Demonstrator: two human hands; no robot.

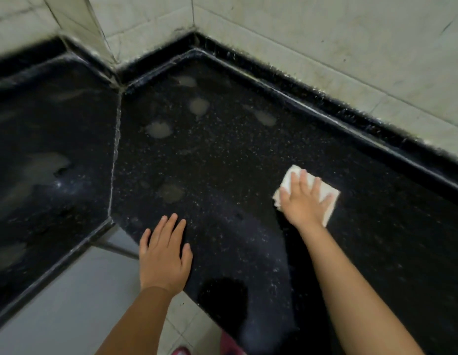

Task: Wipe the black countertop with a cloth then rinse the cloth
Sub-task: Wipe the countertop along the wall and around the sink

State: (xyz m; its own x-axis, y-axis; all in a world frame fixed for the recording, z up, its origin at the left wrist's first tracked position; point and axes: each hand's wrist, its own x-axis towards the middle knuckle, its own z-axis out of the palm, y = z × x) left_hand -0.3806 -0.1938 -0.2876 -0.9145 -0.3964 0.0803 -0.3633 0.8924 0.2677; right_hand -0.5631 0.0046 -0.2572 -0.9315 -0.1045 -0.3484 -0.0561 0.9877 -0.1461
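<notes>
While right hand (306, 201) presses cloth (328, 194) flat near backsplash, left hand (165, 254) spread at countertop (222, 162) edge

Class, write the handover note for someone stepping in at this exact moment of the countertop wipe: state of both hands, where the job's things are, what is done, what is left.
Right hand: flat, fingers spread, pressing the folded white cloth onto the black countertop, near the raised back edge on the right.
Left hand: open, palm resting on the countertop near its front edge, holding nothing.
Done: wiping is under way; how much has been covered cannot be told.
Left: pale smears remain towards the corner and middle, and more on the left slab. Wipe those, then rinse the cloth; no sink or tap is in view.
</notes>
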